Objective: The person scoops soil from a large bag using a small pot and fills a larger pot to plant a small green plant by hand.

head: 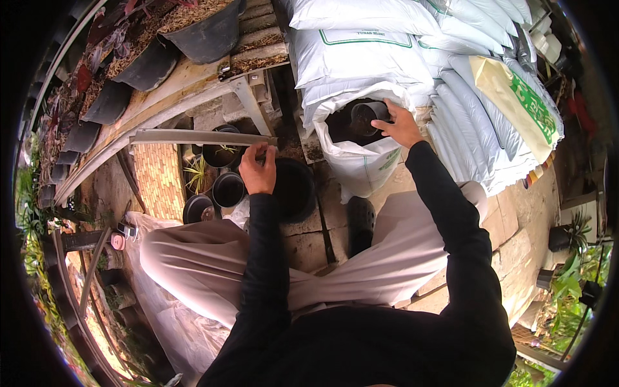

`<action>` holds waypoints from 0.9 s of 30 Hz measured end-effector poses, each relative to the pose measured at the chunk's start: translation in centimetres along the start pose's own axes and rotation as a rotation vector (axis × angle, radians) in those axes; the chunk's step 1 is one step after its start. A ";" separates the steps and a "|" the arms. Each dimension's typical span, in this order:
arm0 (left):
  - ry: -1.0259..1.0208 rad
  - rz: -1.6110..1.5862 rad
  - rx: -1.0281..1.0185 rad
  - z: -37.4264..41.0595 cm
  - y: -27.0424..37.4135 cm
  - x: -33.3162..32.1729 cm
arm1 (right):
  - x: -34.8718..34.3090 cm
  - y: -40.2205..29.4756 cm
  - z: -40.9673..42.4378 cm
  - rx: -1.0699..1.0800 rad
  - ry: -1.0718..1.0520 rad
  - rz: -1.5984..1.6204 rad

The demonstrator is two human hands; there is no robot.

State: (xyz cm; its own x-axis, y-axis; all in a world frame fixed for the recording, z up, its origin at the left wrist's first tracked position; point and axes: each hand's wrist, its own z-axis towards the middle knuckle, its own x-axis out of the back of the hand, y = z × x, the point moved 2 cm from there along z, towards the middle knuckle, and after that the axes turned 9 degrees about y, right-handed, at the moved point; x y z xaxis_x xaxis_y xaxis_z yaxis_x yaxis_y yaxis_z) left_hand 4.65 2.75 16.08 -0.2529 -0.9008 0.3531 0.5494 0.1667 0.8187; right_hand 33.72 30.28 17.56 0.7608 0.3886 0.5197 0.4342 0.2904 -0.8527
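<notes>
My right hand [400, 122] grips the rim of a small black plastic pot [363, 120]. That pot lies tilted on dark potting soil [342, 126] inside an opened white woven sack [360, 167]. To the left, my left hand [257, 168] has its fingers curled, the fingertips at the end of a grey bar [203, 137]. Whether they touch the bar or pinch something small, I cannot tell. A large black pot [294, 191] stands on the floor just right of my left wrist, its inside too dark to make out.
Filled white sacks [358, 58] are stacked behind the opened one, with a cream and green sack [517, 106] on the right pile. Smaller black pots [228, 189] and a spiky seedling [196, 176] stand left. A bench [159, 99] carries planted pots. Paving slabs [304, 246] form the floor.
</notes>
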 end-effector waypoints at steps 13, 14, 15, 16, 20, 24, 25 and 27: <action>-0.316 -0.403 0.377 -1.7 -6.2 2.5 | -1.7 -8.7 -1.6 -0.169 -0.157 0.283; -0.344 -0.450 0.406 -1.6 -6.5 2.8 | -2.6 -9.9 -2.3 -0.160 -0.190 0.306; -0.367 -0.461 0.386 -1.7 -6.8 3.0 | -3.3 -10.7 -2.7 -0.147 -0.237 0.319; -0.388 -0.472 0.367 -1.9 -7.2 3.2 | -4.0 -11.4 -3.0 -0.135 -0.284 0.332; -0.370 -0.447 0.376 -3.2 -8.7 3.2 | -7.1 -12.6 -3.8 -0.113 -0.452 0.403; -0.258 -0.354 0.364 -4.2 -9.2 2.7 | -9.8 -12.7 -4.3 0.158 -0.464 0.275; -0.264 -0.348 0.355 -4.2 -8.7 2.7 | -10.3 -12.9 -4.5 0.252 -0.446 0.216; -0.277 -0.335 0.337 -4.1 -8.2 2.7 | -10.6 -13.0 -4.9 0.192 -0.486 0.205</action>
State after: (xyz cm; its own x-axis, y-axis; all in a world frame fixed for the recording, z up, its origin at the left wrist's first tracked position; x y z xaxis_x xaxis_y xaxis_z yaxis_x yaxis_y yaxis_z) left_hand 2.74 -2.74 8.45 -0.5953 -0.7950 0.1169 0.1292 0.0489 0.9904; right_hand 22.38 18.15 22.93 0.4912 0.7987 0.3476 0.1704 0.3033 -0.9375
